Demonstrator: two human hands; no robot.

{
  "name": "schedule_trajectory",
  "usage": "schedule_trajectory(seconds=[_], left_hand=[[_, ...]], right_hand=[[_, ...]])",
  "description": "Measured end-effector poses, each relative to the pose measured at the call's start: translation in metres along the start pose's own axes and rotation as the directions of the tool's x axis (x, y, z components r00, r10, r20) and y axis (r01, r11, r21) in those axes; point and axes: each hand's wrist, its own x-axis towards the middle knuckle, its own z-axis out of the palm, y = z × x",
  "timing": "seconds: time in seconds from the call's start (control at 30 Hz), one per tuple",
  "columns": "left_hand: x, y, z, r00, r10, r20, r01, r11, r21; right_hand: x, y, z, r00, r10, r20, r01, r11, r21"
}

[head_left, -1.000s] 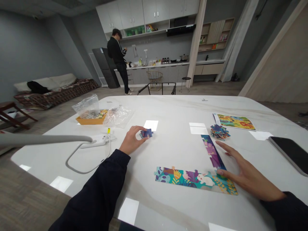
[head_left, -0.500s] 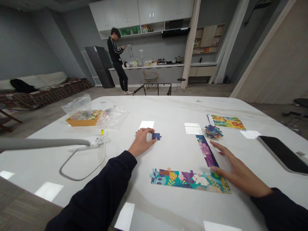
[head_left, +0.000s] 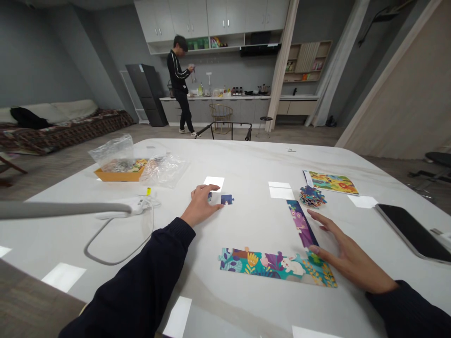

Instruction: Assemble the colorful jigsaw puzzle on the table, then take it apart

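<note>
My left hand (head_left: pixel 200 205) rests on the white table (head_left: pixel 246 164), its fingers curved over a small bluish puzzle piece (head_left: pixel 210 197). A dark blue puzzle piece (head_left: pixel 227 199) lies loose just right of those fingertips. An assembled bottom strip of the puzzle (head_left: pixel 276 265) runs across the table in front of me, and a purple side strip (head_left: pixel 301 223) rises from its right end. My right hand (head_left: pixel 347 258) lies flat with fingers spread beside that corner, thumb tip touching it.
A pile of loose pieces (head_left: pixel 312 196) and a colourful picture sheet (head_left: pixel 331 182) lie far right. A black tablet (head_left: pixel 412 232) is at the right edge. An orange box with plastic bags (head_left: pixel 120 171), a power strip with cable (head_left: pixel 123 209) and a grey bar (head_left: pixel 63 210) are left. A person (head_left: pixel 179 80) stands at the kitchen counter.
My left hand carried the dark blue piece rightward, set it on the table and drew back a little. My right hand stayed at the puzzle corner.
</note>
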Motion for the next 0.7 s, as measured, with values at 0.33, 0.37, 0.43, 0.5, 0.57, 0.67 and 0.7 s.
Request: schedule_trajectory(seconds=[0.33, 0.37, 0.43, 0.5, 0.57, 0.67, 0.7], left_hand=[[-0.001, -0.049, -0.028, 0.992, -0.075, -0.106, 0.079, 0.996, 0.038], [-0.001, -0.051, -0.027, 0.991, -0.074, -0.111, 0.078, 0.996, 0.032], [0.000, -0.052, -0.025, 0.991, -0.072, -0.117, 0.075, 0.997, 0.020], [0.001, -0.053, -0.025, 0.990, -0.070, -0.120, 0.071, 0.997, 0.009], [0.001, -0.052, -0.025, 0.990, -0.065, -0.124, 0.066, 0.998, 0.004], [0.000, -0.045, -0.029, 0.990, -0.046, -0.136, 0.047, 0.999, 0.011], [-0.001, -0.040, -0.031, 0.990, -0.028, -0.136, 0.030, 0.999, 0.016]], right_hand=[[0.001, -0.002, -0.001, 1.000, 0.023, 0.000, -0.023, 1.000, 0.015], [0.001, -0.003, -0.001, 1.000, 0.021, -0.002, -0.021, 1.000, 0.015], [0.001, -0.002, -0.001, 1.000, 0.019, -0.007, -0.018, 1.000, 0.012], [0.000, -0.002, -0.002, 1.000, 0.018, -0.009, -0.018, 1.000, 0.009], [0.000, -0.002, -0.002, 1.000, 0.017, -0.008, -0.017, 1.000, 0.005], [0.000, -0.001, -0.002, 1.000, 0.023, -0.004, -0.023, 1.000, -0.003], [0.000, -0.001, -0.002, 1.000, 0.024, -0.002, -0.024, 1.000, -0.002]])
